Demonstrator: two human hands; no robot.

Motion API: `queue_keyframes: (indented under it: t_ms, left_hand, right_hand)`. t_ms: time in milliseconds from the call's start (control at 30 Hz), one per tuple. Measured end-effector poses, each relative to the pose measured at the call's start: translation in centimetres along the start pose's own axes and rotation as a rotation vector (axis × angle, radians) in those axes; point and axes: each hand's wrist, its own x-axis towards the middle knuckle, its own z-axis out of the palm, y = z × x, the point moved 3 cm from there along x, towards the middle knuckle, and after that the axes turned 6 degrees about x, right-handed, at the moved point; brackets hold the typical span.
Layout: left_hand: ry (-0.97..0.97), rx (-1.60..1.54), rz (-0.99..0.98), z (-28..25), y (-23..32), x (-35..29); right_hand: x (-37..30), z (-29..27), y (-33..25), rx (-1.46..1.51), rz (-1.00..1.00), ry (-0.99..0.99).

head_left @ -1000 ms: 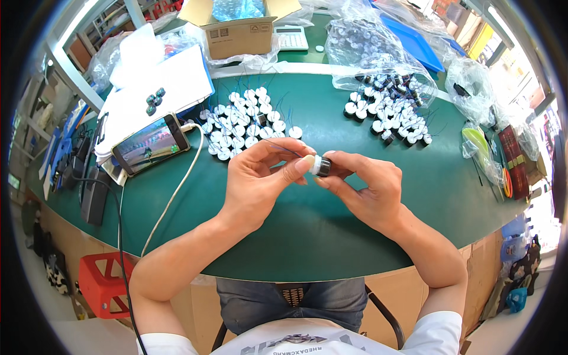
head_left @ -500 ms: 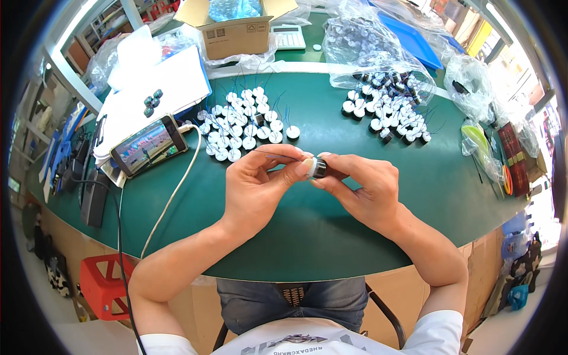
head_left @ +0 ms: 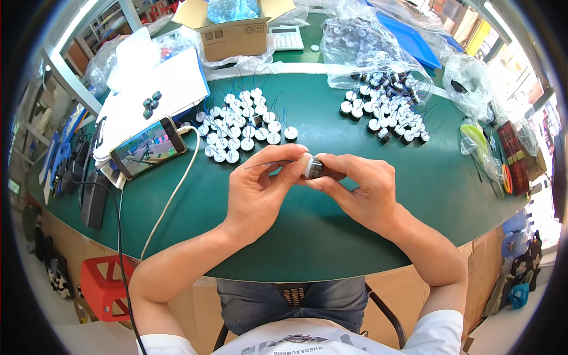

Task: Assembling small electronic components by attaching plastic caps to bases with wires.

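While the person's left hand pinches the white end of a small black-and-white cylinder, the right hand grips its dark end. Beyond the left hand sits a cluster of white-topped, wired black cylinders; farther out, beyond the right, another similar group.

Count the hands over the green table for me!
2. The left hand is at the white end of a small black-and-white part; the right hand is at its black end. Some fingers are partly hidden, but no other hands show.
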Motion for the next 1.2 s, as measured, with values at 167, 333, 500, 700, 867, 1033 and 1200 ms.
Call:
queue_keyframes:
  t_ms: [167,333,500,700,867,1033,1200]
  left_hand:
    - [-0.015,-0.020,0.061,-0.2,0.5,0.1]
    - [-0.006,0.016,0.097,-0.4,0.5,0.2]
    - [-0.002,0.034,0.090,-0.4,0.3,0.0]
    - [-0.034,0.083,0.089,-0.6,0.4,0.1]
    - [-0.051,0.036,0.067,-0.6,0.7,0.4]
    - [-0.072,-0.006,0.135,-0.3,0.7,0.3]
    - [-0.068,-0.014,0.104,-0.5,0.4,0.5]
  right_hand:
    - [0.1,-0.2,-0.3,-0.030,-0.026,0.009]
    - [0.2,-0.1,-0.3,-0.029,-0.030,0.036]
    - [0.2,-0.1,-0.4,-0.043,-0.058,0.035]
    - [0.1,-0.1,-0.6,-0.049,-0.049,0.012]
    - [0.2,-0.3,-0.3,0.026,0.005,0.015]
    - [0.4,-0.6,0.3,0.149,0.180,0.013]
    - [0.0,-0.2,1.1,0.578,0.556,-0.025]
